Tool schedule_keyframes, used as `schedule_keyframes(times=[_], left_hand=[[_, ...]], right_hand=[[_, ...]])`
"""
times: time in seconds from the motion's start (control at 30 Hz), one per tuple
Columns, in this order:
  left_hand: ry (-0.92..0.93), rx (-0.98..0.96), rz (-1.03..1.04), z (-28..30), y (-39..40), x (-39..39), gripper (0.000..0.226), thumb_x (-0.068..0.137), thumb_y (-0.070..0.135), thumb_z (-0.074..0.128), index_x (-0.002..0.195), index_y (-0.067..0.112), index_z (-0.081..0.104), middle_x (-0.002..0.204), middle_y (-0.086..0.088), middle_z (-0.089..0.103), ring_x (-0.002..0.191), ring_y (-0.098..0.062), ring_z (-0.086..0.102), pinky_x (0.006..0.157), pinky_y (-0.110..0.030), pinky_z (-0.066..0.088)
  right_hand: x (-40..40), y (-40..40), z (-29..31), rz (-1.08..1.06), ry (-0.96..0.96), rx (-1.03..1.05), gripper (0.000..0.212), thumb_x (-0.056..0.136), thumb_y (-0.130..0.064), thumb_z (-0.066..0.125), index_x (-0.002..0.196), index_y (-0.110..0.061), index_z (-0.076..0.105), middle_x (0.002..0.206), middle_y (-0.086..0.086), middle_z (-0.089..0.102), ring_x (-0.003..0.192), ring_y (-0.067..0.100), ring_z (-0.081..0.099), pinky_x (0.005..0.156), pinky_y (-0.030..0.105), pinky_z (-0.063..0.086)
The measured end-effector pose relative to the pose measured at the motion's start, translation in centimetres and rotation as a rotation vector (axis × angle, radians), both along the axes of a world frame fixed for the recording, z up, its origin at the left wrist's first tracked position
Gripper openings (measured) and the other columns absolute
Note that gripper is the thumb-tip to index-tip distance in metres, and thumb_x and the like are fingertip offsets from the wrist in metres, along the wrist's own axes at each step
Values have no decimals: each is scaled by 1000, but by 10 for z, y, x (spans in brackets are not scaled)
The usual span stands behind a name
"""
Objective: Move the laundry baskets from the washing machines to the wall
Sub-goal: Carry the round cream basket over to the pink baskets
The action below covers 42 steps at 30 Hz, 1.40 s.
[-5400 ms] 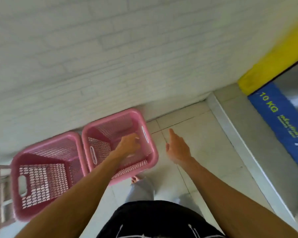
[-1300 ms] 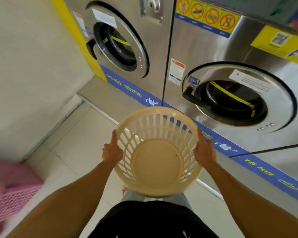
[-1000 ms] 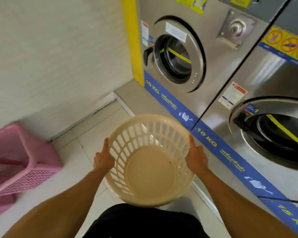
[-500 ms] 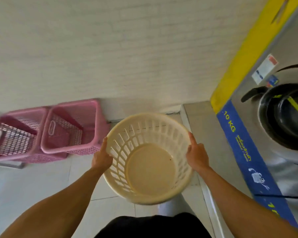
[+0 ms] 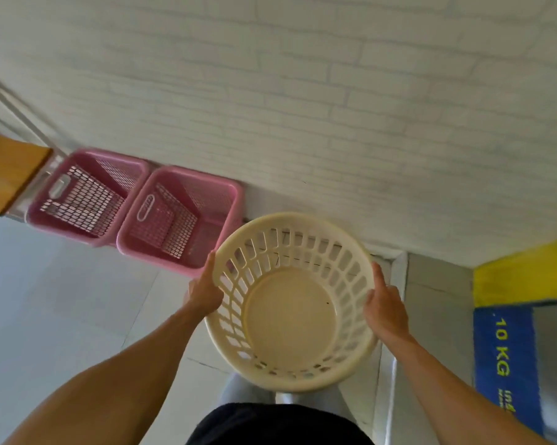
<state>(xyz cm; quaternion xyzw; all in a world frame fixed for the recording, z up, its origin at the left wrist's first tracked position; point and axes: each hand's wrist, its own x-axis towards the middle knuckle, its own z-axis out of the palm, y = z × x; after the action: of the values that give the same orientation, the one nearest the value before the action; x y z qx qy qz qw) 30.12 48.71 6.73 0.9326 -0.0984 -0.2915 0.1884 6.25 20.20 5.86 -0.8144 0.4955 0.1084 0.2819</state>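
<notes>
While two pink baskets (image 5: 132, 210) are already sitting side by side against the white brick wall (image 5: 302, 107) at the far left, a person is carrying a round cream basket (image 5: 291, 300) toward the same wall, holding it in the air above the tiled floor (image 5: 62, 316). The left hand (image 5: 205, 292) is clamping the basket's left rim, thumb along the outer edge, and the right hand (image 5: 384, 305) is gripping the opposite rim, thumb pointing forward. The basket is empty and tipping slightly away from the person, its far edge hanging near the foot of the wall and just right of the nearer pink basket. At the right edge, a blue "10 KG" strip (image 5: 505, 354) and a yellow panel (image 5: 524, 277) are marking the corner of a washing machine.

Judging from the layout, the step in hand is setting this basket down in line with the pink pair. Doing it well likely means keeping both grips level, lowering the base flat onto the tiles in the open gap to the right of the pink baskets, and nudging the far rim up to the wall without knocking the neighbouring basket. Being light and slotted, the plastic should be handling easily, though a one-sided release could be letting it tip.
</notes>
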Motion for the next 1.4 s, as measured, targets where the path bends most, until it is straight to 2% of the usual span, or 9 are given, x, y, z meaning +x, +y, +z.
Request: schedule_keyframes(times=[0.17, 0.5, 0.6, 0.7, 0.8, 1.03, 1.27, 1.33, 1.4], left_hand=[[10, 38, -34, -36, -11, 33, 97, 86, 2, 55, 153, 40, -5, 133, -14, 56, 92, -28, 65, 73, -38, 57], [81, 57, -70, -133, -48, 84, 112, 79, -5, 66, 153, 34, -9, 152, -17, 34, 99, -25, 58, 61, -24, 51], [155, 94, -7, -178, -48, 86, 118, 78, -3, 68, 152, 37, -15, 145, -22, 38, 86, -19, 50, 46, -17, 41], [171, 138, 18, -221, -50, 83, 114, 83, 1, 65, 150, 40, -19, 137, -24, 49, 78, -22, 57, 45, -24, 47], [99, 111, 53, -263, -53, 77, 108, 86, 4, 62, 150, 44, -16, 137, -22, 52, 97, -39, 64, 69, -45, 58], [106, 59, 216, -345, -52, 79, 90, 94, 12, 54, 151, 46, -8, 130, -18, 59, 101, -37, 62, 84, -48, 53], [20, -20, 227, -391, -56, 105, 92, 88, -2, 54, 155, 29, -1, 99, -19, 68, 58, -12, 53, 50, -17, 41], [-16, -68, 183, -403, -59, 111, 91, 87, -4, 56, 156, 21, 2, 96, -22, 68, 58, -16, 55, 49, -20, 45], [-52, -104, 174, -412, -60, 116, 92, 84, -8, 59, 155, 15, 5, 99, -25, 68, 64, -27, 62, 56, -37, 56]], right_hand=[[40, -21, -13, 89, 61, 16, 71, 104, -26, 40, 155, -50, -4, 105, 9, 52, 67, 16, 55, 61, 34, 46], [101, -64, -100, 136, 155, 53, 82, 103, -21, 50, 157, -47, -6, 122, 15, 52, 80, 23, 60, 66, 33, 51], [117, -69, -153, 138, 152, 39, 91, 100, -17, 57, 157, -47, -7, 121, 13, 49, 65, 9, 48, 50, 19, 33], [131, -74, -202, 143, 160, 56, 94, 98, -20, 61, 155, -51, -7, 114, 9, 48, 64, 4, 45, 47, 17, 30], [141, -85, -249, 213, 212, 88, 95, 99, -20, 61, 156, -50, -8, 110, 11, 53, 66, 12, 57, 50, 22, 43], [188, -106, -336, 322, 215, 113, 94, 97, -20, 62, 156, -50, -5, 98, 9, 62, 69, 18, 64, 55, 35, 56], [224, -116, -378, 345, 99, 15, 86, 97, -12, 60, 160, -38, 8, 92, -5, 60, 57, -12, 39, 47, 9, 27], [228, -121, -389, 349, 83, 6, 85, 97, -11, 60, 160, -36, 11, 109, 3, 71, 61, -8, 42, 57, 13, 39], [233, -125, -398, 354, 100, 4, 86, 97, -11, 60, 160, -37, 10, 119, 8, 71, 71, 5, 47, 71, 23, 42]])
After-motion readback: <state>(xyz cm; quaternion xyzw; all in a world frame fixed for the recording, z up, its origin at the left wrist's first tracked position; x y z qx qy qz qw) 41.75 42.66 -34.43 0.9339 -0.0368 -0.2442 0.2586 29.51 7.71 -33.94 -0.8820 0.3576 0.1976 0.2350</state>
